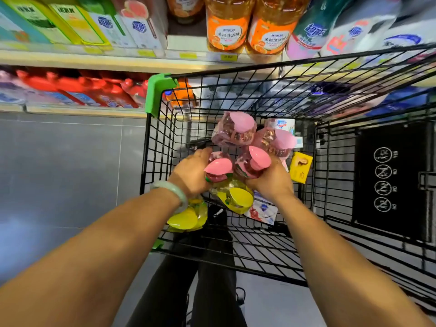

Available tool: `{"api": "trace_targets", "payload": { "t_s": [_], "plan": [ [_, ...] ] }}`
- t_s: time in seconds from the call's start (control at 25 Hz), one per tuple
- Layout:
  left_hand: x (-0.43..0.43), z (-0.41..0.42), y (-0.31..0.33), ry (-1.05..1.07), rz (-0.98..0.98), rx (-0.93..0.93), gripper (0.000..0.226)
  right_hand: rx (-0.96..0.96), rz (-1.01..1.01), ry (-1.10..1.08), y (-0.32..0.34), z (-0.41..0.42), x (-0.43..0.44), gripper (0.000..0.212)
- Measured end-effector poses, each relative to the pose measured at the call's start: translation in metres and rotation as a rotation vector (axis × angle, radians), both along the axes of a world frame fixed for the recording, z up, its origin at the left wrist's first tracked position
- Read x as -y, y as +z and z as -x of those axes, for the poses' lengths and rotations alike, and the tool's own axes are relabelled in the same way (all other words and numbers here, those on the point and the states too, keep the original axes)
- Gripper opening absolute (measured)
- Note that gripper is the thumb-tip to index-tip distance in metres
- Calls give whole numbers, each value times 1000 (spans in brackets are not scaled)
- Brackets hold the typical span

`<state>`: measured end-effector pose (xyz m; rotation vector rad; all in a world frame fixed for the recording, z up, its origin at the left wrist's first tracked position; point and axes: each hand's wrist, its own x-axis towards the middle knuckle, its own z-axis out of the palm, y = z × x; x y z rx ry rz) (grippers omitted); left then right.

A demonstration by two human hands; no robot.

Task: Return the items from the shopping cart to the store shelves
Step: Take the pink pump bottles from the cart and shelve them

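Both my hands reach down into the black wire shopping cart (266,246). My left hand (192,172) grips a pink-capped clear bottle (218,167). Beside it, my right hand (270,179) grips a second pink-capped bottle (254,162). Two more pink-capped bottles (236,128) (278,140) lie just beyond them in the cart. Two yellow-capped bottles (237,195) (186,218) lie under and nearer to me. A small yellow box (300,167) and white soap packs (262,210) (283,125) lie on the cart floor.
Store shelves stand ahead: orange detergent bottles (226,27) and boxed cleaners (77,22) on the upper shelf, red bottles (89,90) on the lower one. The cart's green corner bumper (157,94) nearly touches the shelf edge. Grey floor (61,173) lies to the left. My legs show below the cart.
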<state>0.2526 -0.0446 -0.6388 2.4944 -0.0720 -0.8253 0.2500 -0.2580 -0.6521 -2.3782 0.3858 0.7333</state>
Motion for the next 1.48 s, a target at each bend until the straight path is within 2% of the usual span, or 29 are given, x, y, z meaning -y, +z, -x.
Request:
{"api": "trace_targets", "payload": {
  "t_s": [0.12,0.2,0.28,0.4,0.44,0.52,0.64,0.76,0.88,1.04,1.12,1.16,1.28,1.48],
  "plan": [
    [-11,4,22,60,46,-26,85,12,51,37,28,0,-2,86],
    [-19,3,45,134,103,-9,84,31,56,52,61,-3,2,92],
    [-23,0,79,197,141,0,73,39,63,26,94,-9,6,90],
    [-28,-5,137,245,169,91,44,62,34,-46,149,-22,10,75],
    [-32,-4,157,247,160,124,42,86,11,-54,167,-25,10,75],
    [-39,0,192,279,132,198,54,142,-40,-20,206,-31,8,79],
    [-56,15,225,319,53,207,69,171,-159,91,260,-33,-1,66],
    [-77,34,252,487,124,204,89,168,-217,114,299,-33,-16,55],
    [-96,50,287,570,181,253,83,182,-246,185,334,-26,-45,47],
    [-125,63,323,573,161,316,95,251,-155,317,364,-16,-92,75],
    [-144,67,334,572,180,342,92,275,-125,369,377,-12,-117,85],
    [-152,72,343,563,194,358,91,283,-127,398,384,-11,-130,80],
    [-188,80,354,559,234,387,97,314,-156,468,404,1,-173,45],
    [-248,88,384,559,250,452,76,390,-186,459,421,18,-245,48]
  ]
}}
